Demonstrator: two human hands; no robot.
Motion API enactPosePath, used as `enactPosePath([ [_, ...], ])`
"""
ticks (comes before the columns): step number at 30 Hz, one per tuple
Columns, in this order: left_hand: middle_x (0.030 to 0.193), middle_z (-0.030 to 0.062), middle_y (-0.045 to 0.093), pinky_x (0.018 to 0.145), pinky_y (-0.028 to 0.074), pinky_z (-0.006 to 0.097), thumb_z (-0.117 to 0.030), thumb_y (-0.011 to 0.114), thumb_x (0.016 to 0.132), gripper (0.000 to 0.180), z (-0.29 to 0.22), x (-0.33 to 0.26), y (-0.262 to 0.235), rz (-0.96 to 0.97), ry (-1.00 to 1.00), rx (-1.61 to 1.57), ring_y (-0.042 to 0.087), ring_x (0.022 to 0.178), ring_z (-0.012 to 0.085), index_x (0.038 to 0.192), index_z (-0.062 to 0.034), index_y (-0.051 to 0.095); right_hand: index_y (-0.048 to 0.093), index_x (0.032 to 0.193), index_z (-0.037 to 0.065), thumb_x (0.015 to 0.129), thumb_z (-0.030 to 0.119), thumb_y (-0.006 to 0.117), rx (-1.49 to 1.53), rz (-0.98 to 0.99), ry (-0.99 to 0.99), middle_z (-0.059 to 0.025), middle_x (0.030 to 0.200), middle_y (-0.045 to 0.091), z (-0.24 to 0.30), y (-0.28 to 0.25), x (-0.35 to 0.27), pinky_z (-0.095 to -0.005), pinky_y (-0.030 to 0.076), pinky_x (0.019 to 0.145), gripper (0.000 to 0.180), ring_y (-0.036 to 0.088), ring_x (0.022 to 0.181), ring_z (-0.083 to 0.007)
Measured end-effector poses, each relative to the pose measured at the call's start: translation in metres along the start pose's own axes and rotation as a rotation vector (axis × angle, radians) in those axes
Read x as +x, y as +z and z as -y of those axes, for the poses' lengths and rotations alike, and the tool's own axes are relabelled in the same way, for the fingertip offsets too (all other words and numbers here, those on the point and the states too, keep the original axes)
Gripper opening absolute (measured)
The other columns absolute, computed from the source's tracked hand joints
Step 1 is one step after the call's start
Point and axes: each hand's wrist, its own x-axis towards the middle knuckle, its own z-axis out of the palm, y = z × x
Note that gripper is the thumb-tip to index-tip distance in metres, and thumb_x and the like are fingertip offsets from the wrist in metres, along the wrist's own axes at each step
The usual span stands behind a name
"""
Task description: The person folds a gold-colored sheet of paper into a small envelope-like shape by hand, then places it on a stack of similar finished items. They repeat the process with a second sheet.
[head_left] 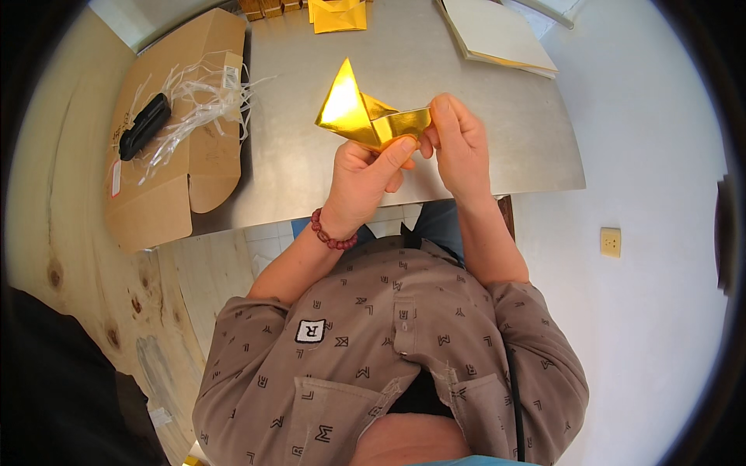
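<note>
Between both hands, above the near part of the metal table, is a folded shiny gold paper (342, 109) with a tall pointed flap at its left and a boxy part at its right. My left hand (363, 172) is closed on its lower middle, the thumb lying along the front. My right hand (460, 144) pinches the upper right corner between thumb and fingers. The underside of the paper is hidden behind my left fingers. A dark red bead bracelet (330, 236) circles my left wrist.
A brown cardboard box (155, 206) lies at the left, with clear plastic strips (206, 101) and a black stapler-like tool (145, 126) on it. More folded gold paper (339, 19) sits at the far edge of the metal table (497, 116). A paper stack (497, 39) lies far right.
</note>
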Motion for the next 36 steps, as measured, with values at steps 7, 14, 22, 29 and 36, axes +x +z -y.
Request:
enactPosePath([
  [7,0.083,0.0012,0.068,0.049,0.037,0.021,-0.013,0.070,0.100,0.012,0.001,0.001,-0.002,-0.010,0.004,0.060,0.048,0.056,0.0032,0.108,-0.0042,0.071,0.058,0.082,0.004,0.100,0.017,0.070,-0.260,0.002,-0.165,0.0061,0.069,0.053,-0.009,-0.001,-0.005,-0.0212,0.035,0.056,0.025,0.043,0.065,-0.0015],
  [14,0.083,0.0007,0.068,0.049,0.039,0.020,-0.016,0.072,0.099,0.016,-0.002,-0.002,-0.001,0.002,-0.040,0.027,0.049,0.056,0.0030,0.108,-0.0032,0.073,0.056,0.073,0.006,0.099,0.016,0.071,-0.216,-0.026,-0.136,0.0070,0.065,0.049,-0.006,-0.008,-0.003,-0.0224,0.031,0.053,0.032,0.040,0.063,-0.0016],
  [22,0.080,0.0011,0.068,0.052,0.043,0.020,-0.019,0.073,0.098,0.016,-0.005,-0.003,-0.004,-0.067,-0.029,0.088,0.054,0.058,0.0038,0.099,-0.0036,0.072,0.057,0.084,0.006,0.104,0.022,0.064,0.222,-0.061,-0.120,0.0035,0.068,0.052,0.012,-0.027,0.020,-0.0248,0.036,0.057,0.026,0.044,0.062,-0.0057],
  [29,0.101,0.0050,0.071,0.065,0.052,0.024,-0.020,0.069,0.102,0.023,-0.006,0.004,-0.015,-0.033,-0.048,0.168,0.067,0.083,0.0109,0.115,-0.0015,0.069,0.066,0.103,0.001,0.103,0.012,0.064,-0.054,0.157,-0.006,0.0044,0.095,0.064,-0.015,-0.009,-0.001,-0.0213,0.044,0.082,0.011,0.054,0.089,-0.0037],
  [36,0.123,0.0083,0.069,0.091,0.059,0.034,-0.030,0.050,0.111,0.039,-0.029,0.008,-0.033,-0.219,0.149,0.231,0.069,0.110,0.0168,0.133,-0.0002,0.060,0.062,0.095,0.002,0.104,0.013,0.062,-0.123,0.172,0.017,0.0065,0.088,0.057,-0.015,-0.019,0.004,-0.0200,0.040,0.073,0.014,0.047,0.082,-0.0017],
])
